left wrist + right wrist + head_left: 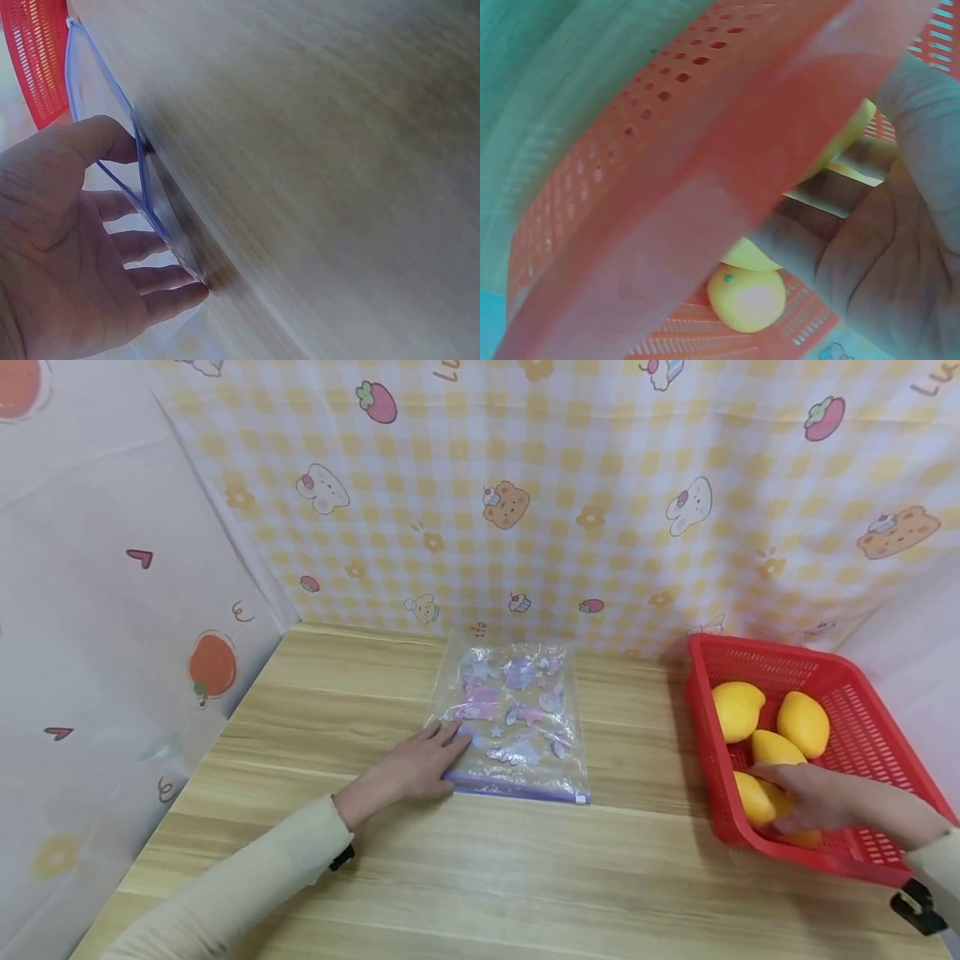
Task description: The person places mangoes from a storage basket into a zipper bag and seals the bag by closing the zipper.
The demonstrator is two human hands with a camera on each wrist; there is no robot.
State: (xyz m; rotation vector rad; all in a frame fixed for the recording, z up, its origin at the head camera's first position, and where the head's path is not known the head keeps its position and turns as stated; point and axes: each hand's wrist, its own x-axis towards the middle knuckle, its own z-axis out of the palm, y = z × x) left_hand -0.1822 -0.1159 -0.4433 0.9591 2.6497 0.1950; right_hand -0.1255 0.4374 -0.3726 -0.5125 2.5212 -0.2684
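The plastic bag (pixel 521 727) looks glossy, the wood-grain table (pixel 540 877) smooth.

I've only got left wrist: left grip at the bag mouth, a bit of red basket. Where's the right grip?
Observer: Right grip is down in the basket, at a yellow fruit.

Operator: How many fruit in there?

Observer: At least four show in the head view; the hidden part I can't count.

Operator: Any in the bag?

Observer: None shows in the bag; from the head view you see through it to the table.
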